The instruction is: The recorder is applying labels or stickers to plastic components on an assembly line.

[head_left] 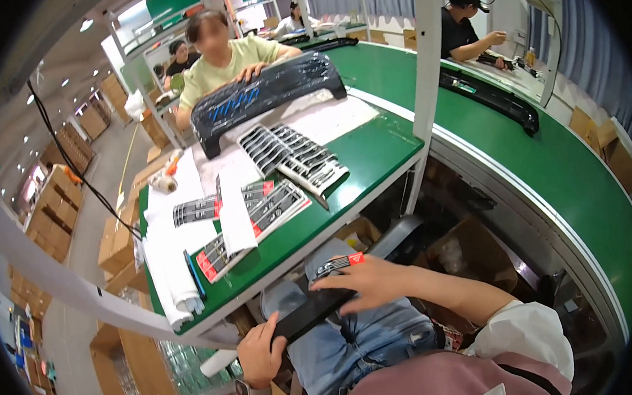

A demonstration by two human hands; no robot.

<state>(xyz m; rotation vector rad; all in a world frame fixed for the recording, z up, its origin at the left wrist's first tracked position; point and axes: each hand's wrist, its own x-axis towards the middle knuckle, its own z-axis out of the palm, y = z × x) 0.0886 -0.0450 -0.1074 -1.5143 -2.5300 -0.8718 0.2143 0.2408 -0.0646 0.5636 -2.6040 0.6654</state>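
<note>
Across my lap lies a long black plastic housing (305, 318), its curved far end pointing up and right under the table edge. My left hand (259, 351) grips its near end, thumb on top, with a watch on the wrist. Over the middle of the housing is my right hand (368, 280), which holds a small black label strip with a red end (338, 264) at its fingers. On the green table (393, 153) ahead lie several black and red label sheets (259, 219), white paper and black-and-silver strips (292, 155).
Opposite, a person in a light top steadies a large dark film-wrapped panel (270, 92) on the table. A blue pen (194, 274) and paper rolls (169, 282) lie at the left corner. A green conveyor (545, 162) carries a black housing (491, 100). Cardboard boxes (149, 374) stand lower left.
</note>
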